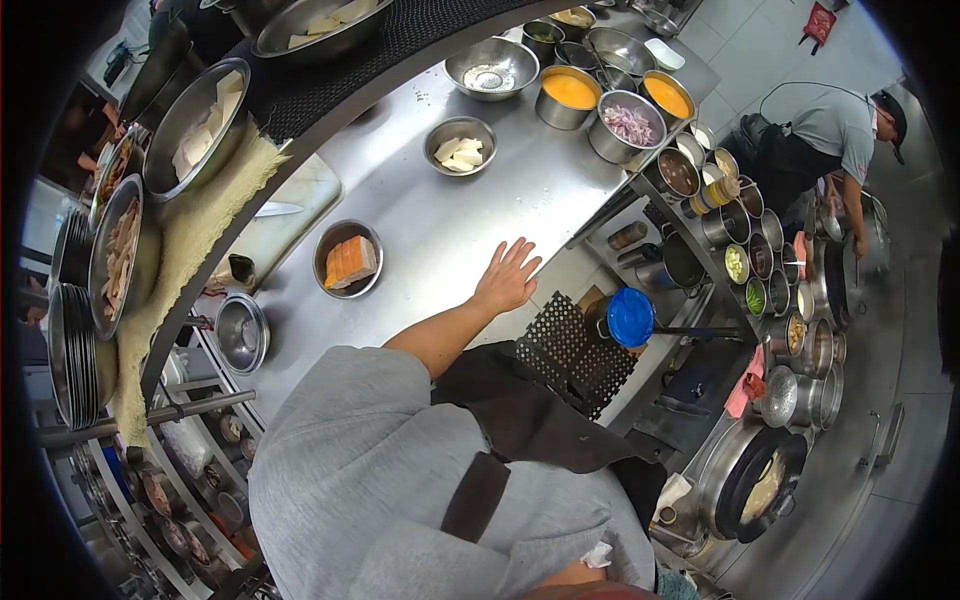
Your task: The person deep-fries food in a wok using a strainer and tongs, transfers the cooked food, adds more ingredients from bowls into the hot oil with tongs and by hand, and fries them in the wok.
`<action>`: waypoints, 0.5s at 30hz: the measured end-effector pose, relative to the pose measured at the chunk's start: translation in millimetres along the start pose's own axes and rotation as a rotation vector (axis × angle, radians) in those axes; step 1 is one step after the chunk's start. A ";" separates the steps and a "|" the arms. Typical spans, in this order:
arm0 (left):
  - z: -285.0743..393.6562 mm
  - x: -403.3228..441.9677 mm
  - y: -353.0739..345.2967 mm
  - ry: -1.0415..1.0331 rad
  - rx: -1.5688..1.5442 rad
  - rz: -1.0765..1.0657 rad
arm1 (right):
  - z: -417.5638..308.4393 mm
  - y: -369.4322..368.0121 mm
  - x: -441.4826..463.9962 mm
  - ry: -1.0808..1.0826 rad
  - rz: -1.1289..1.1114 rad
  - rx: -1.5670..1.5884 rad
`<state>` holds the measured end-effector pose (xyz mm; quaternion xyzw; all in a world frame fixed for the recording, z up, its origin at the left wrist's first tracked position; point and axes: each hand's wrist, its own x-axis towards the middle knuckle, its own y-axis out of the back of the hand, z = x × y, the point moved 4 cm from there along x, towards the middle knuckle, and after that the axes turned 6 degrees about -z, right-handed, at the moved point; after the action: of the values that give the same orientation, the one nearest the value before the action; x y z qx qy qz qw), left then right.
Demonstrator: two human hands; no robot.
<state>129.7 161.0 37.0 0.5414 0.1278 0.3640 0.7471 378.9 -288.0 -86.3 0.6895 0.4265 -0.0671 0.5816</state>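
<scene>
My left hand (508, 280) is held palm down at the near edge of the steel counter (400, 230), fingers spread and holding nothing. Whether it touches the metal I cannot tell. To its left a small steel bowl (326, 262) holds a block of orange-pink fish (350, 262), which looks like salmon. Farther up the counter is another small bowl (436, 142) with pale yellow slices (460, 154). My right hand is not visible.
A wide steel bowl (490, 68), pots of orange liquid (570, 90) and sliced red onion (628, 125) stand at the far end. A knife (278, 209) lies on a white cutting board (310, 195). At right, a co-worker (835, 130) bends over a station near a blue-lidded container (631, 317).
</scene>
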 end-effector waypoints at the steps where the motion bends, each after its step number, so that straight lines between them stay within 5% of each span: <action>1: -0.1 0.5 1.3 -0.003 0.002 -0.002 | -2.7 -1.2 0.7 -0.001 0.000 0.004; 9: -5.0 -0.9 -10.3 -0.048 -0.044 0.095 | -107.5 41.4 -46.8 0.254 0.327 0.001; 15: 12.9 8.7 -7.7 -0.180 0.133 0.076 | -100.3 55.9 -46.4 -0.076 0.250 0.161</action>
<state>146.4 156.6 36.7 0.6246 0.0633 0.3329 0.7036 346.6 -223.1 14.2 0.7787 0.3081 -0.0541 0.5439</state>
